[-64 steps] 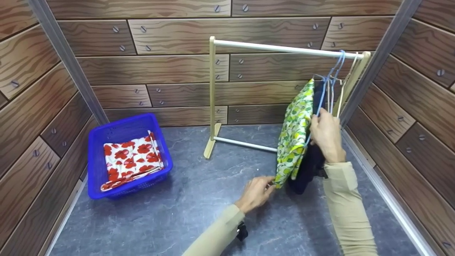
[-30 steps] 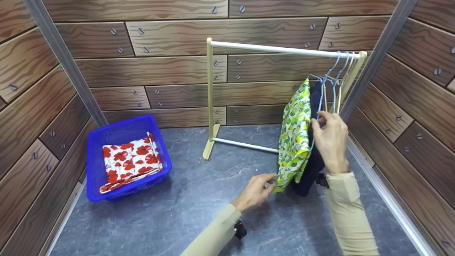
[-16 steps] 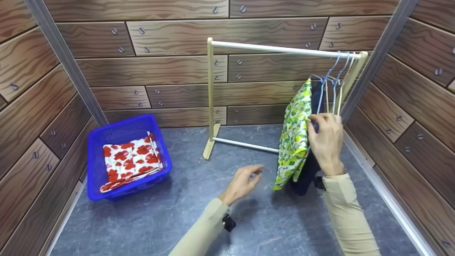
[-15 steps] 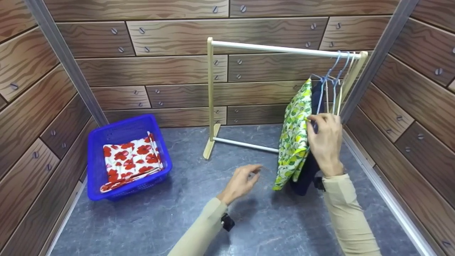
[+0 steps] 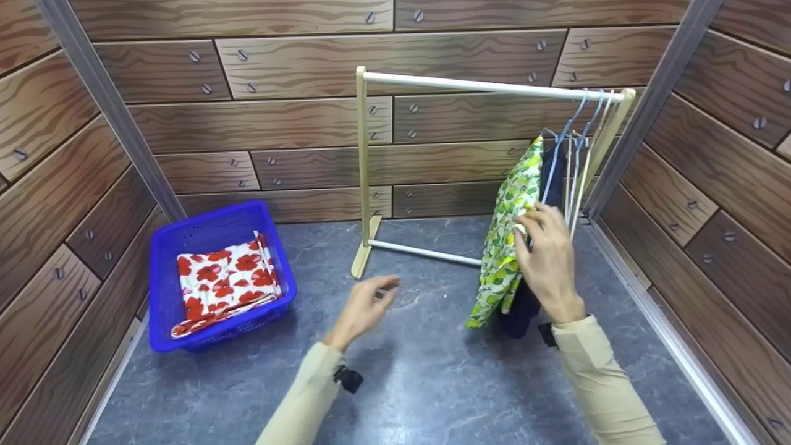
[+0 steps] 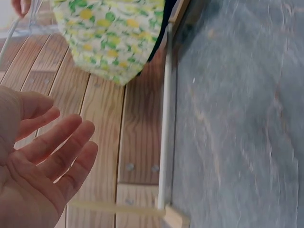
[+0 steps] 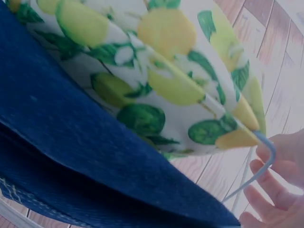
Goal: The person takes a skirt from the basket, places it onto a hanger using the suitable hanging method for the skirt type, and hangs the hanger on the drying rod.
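My left hand (image 5: 361,312) hovers over the floor between the basket and the rack, its fingers loosely bent and holding nothing. On the rack hangs a lemon-print cloth garment (image 5: 507,228), draped over a blue hanger (image 5: 552,173). Fingers of my right hand (image 5: 547,266) are at the garment's near edge. In the right wrist view, those fingers lie loose beside the bent end of the hanger (image 7: 271,152), which pokes out from the lemon cloth (image 7: 123,71). A dark blue denim garment (image 7: 57,123) hangs right behind it.
The clothes rack (image 5: 364,154) has a white top rail and wooden ends, and several hangers crowd its right end. A blue basket (image 5: 160,290) at left holds a folded red-flowered cloth (image 5: 225,278). Plank-patterned walls enclose the grey floor (image 5: 395,395).
My left hand has let go of the lemon garment's lower corner and moved left. My right hand has shifted from the hangers slightly left and down, along the garment's near edge.
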Demonstrator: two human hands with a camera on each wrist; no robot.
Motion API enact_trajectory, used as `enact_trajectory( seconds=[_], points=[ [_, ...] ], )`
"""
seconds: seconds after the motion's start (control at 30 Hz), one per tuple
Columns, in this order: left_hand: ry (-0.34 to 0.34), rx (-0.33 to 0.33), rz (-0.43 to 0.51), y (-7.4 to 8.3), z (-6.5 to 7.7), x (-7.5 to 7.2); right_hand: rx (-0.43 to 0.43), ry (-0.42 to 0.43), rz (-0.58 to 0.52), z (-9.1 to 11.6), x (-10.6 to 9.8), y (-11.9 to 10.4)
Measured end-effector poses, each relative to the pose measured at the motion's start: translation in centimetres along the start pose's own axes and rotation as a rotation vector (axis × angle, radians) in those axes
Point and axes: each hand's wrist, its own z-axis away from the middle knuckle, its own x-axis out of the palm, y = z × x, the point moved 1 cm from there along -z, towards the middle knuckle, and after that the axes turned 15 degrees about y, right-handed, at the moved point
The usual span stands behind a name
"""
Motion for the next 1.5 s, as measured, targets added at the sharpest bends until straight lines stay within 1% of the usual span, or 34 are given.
enact_trajectory(
  seconds=[0.17,0.3,0.43,0.6,0.73,0.87,0.97,1.1,1.2,1.27,1.33,1.43,1.5],
  points=[
    [0.024,-0.044,-0.008,-0.9,0.1,-2.2,-0.068,-0.005,-0.009,0.6,0.4,-0.4],
    [0.046,-0.061,-0.023,-1.8,0.5,-3.7,-0.104,-0.005,-0.021,1.0,0.7,-0.8],
    [0.091,-0.078,-0.027,-2.5,0.7,-5.3,-0.136,-0.02,-0.037,1.6,1.0,-1.2],
    [0.15,-0.084,-0.08,-3.1,0.7,-7.6,-0.169,-0.021,-0.025,1.9,1.1,-1.8],
    [0.221,-0.051,-0.188,-4.2,1.2,-9.5,-0.178,0.004,-0.031,2.0,1.3,-2.3],
    [0.273,-0.033,-0.366,-5.8,1.5,-11.6,-0.177,-0.004,-0.04,2.1,1.4,-2.5],
    [0.279,-0.07,-0.476,-7.2,1.5,-13.2,-0.176,-0.019,-0.071,2.3,1.6,-2.6],
    [0.287,-0.108,-0.557,-8.7,1.7,-15.2,-0.21,-0.039,-0.093,2.6,2.0,-2.9],
    [0.264,-0.121,-0.587,-9.4,1.8,-16.5,-0.252,-0.064,-0.074,3.2,2.4,-3.2],
    [0.213,-0.158,-0.577,-9.6,1.7,-17.3,-0.266,-0.084,-0.069,3.6,2.7,-3.4],
    [0.13,-0.221,-0.55,-9.9,1.6,-18.0,-0.277,-0.097,-0.069,4.1,3.0,-3.6],
    [-0.023,-0.33,-0.512,-10.0,1.4,-19.2,-0.29,-0.123,-0.089,4.9,3.6,-3.8],
    [-0.117,-0.388,-0.506,-9.9,1.2,-19.9,-0.297,-0.142,-0.101,5.5,3.9,-3.9]
  ],
)
